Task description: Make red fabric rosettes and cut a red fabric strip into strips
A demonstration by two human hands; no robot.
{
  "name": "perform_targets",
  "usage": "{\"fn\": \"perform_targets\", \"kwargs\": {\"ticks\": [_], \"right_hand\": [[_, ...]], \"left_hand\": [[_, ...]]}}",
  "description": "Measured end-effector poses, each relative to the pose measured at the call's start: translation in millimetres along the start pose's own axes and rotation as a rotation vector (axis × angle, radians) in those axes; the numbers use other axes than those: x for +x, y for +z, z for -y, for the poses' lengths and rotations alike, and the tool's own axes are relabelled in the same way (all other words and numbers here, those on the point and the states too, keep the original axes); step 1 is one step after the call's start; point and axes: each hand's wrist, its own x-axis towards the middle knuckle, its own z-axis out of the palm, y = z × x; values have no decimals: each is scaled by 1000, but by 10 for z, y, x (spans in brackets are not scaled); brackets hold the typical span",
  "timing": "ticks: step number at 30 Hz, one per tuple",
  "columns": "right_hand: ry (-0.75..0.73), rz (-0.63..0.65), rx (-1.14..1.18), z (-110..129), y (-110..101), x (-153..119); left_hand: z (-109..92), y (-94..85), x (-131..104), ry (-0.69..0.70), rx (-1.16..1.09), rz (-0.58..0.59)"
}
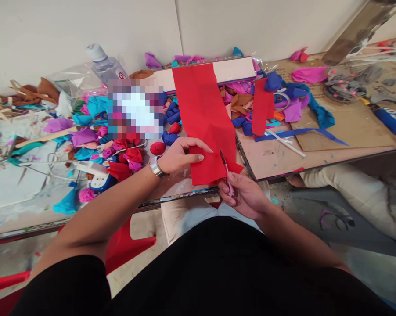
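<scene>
A long red strip of crepe paper or cloth (206, 105) runs from a white box at the back down to the table's front edge. My left hand (185, 153) pinches its near part at the left side, thumb and forefinger on the red sheet. In my right hand (239, 191) are small scissors (227, 171) with pink handles and dark blades, pointing away from me at the sheet's right side. A corner of the red sheet sticks out to the right beside the blades. A smaller red piece (263, 107) lies to the right.
Colourful crumpled pieces (86, 136) cover the table at left. A clear bottle (107, 66) stands at the back. Cardboard (346, 136) and a blue strip (303, 132) lie at right. Another person's leg (352, 188) is below the table at right.
</scene>
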Motion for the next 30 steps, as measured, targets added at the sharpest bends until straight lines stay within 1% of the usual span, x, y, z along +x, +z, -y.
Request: {"fn": "perform_targets", "kwargs": {"ticks": [9,13,19,25,27,30], "right_hand": [[28,-2,12,-5,20,-14],[12,-7,12,7,19,-2],[9,-11,13,35,21,44],[2,-30,1,31,20,69],[-2,-25,4,32,25,66],[-18,-5,3,37,36,56]], "left_hand": [[23,-25,4,-1,-13,-31],[14,-14,0,-9,-32,-10],[-14,-5,-1,2,-3,0],[19,-23,-7,-29,-37,11],[36,-18,-7,-29,-60,-15],[52,2,-2,-27,-58,-103]]}}
